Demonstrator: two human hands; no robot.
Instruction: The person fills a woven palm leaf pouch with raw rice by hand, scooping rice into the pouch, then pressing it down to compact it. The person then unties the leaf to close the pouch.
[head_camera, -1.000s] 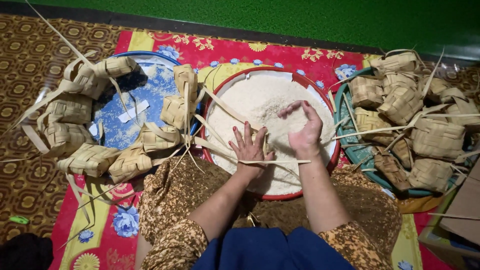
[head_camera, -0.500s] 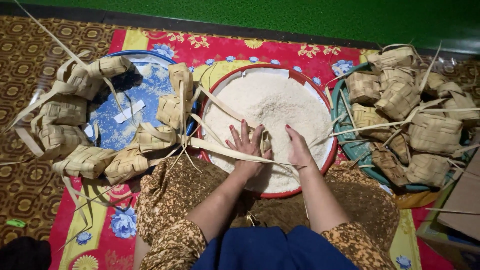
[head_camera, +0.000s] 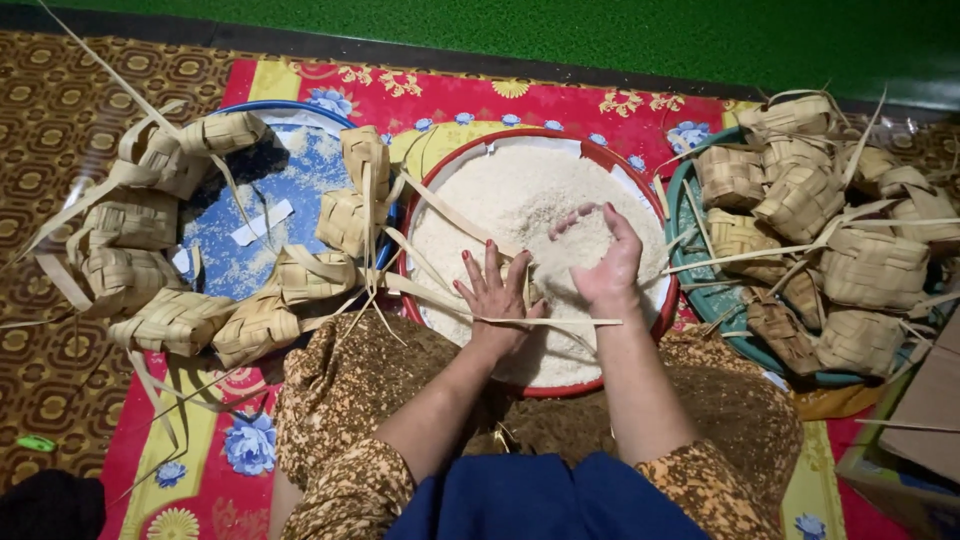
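A red-rimmed basin (head_camera: 655, 325) full of white rice (head_camera: 520, 195) sits in front of my lap. My left hand (head_camera: 495, 298) lies fingers spread on the near part of the rice, pressing down a small woven palm-leaf pouch (head_camera: 536, 290) that is mostly hidden under it. Long leaf strips (head_camera: 440, 300) trail out from under the hand to both sides. Just right of the pouch, my right hand (head_camera: 605, 262) is cupped palm up with a scoop of rice in it.
A blue tray (head_camera: 290, 175) on the left holds several woven pouches (head_camera: 170, 320) with loose strips. A teal basin (head_camera: 690, 200) on the right is piled with more pouches (head_camera: 870, 270). A cardboard box (head_camera: 925, 420) stands at the far right, on a red floral mat (head_camera: 450, 95).
My right hand dipped flat into the rice beside the pouch, then rose cupped with a scoop. My left hand stayed on the pouch.
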